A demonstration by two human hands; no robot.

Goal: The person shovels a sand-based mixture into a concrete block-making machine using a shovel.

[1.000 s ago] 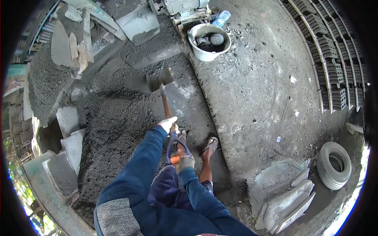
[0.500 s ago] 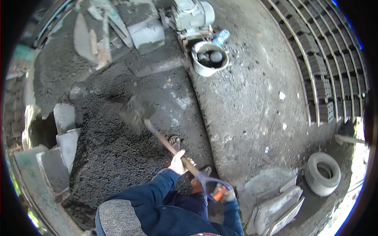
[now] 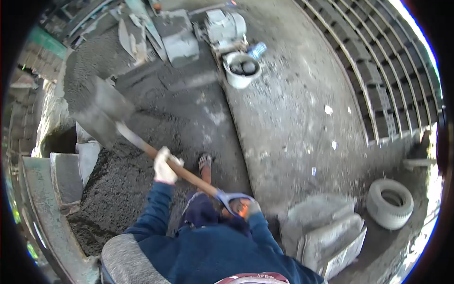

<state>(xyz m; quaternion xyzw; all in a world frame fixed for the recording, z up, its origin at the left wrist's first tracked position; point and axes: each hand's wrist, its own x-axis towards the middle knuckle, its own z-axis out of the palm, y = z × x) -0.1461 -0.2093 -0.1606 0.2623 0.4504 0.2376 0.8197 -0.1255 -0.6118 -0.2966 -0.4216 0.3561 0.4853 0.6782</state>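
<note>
My left hand (image 3: 166, 165), in a pale glove, is wrapped round the wooden shaft of a shovel (image 3: 191, 178). At the shaft's rear end my right hand (image 3: 249, 208) is closed on the blue D-shaped handle with its orange grip. The shovel's blade (image 3: 106, 113) is smeared by motion at the upper left, over the edge of the dark gravelly pile (image 3: 127, 189); what it carries is too blurred to tell. Below my left hand one foot (image 3: 205, 161) in a sandal rests on the floor.
A grey motor (image 3: 226, 27) stands at the top, beside a bucket (image 3: 241, 69) and a plastic bottle (image 3: 257, 50). Grey slabs (image 3: 331, 241) and a tire (image 3: 389, 203) are at the lower right. Blocks (image 3: 371, 71) stand behind bars. Concrete slabs (image 3: 66, 177) edge the pile at left.
The shovel has swung to the left, its blade leaving the middle of the floor. My left hand has moved left and up with the shaft; my right hand has shifted slightly left and up.
</note>
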